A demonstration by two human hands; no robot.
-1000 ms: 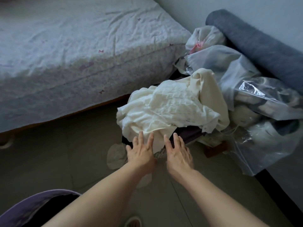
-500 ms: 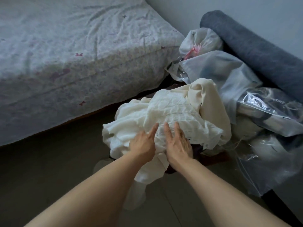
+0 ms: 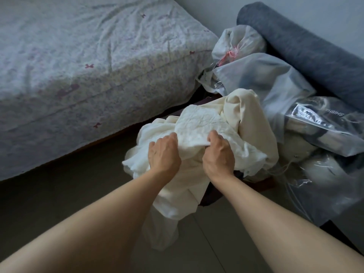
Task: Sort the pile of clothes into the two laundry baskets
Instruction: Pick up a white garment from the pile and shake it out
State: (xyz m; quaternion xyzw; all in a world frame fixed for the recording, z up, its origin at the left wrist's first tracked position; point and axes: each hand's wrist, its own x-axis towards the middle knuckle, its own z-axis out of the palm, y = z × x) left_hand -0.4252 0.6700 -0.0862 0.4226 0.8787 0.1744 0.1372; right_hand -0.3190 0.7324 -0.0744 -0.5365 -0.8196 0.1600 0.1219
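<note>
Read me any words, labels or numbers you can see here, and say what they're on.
"SHISHU", seen mirrored and cut off at the frame edge, on the clear plastic bag at right.
Nothing readable on the cream clothes, the bed sheet or the other bags; the sheet's pink marks are a bow pattern, not text.

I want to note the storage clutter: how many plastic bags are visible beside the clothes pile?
3: a knotted bag by the bed corner, a frosted bag below it, a clear bag at right. More may be hidden.
</note>
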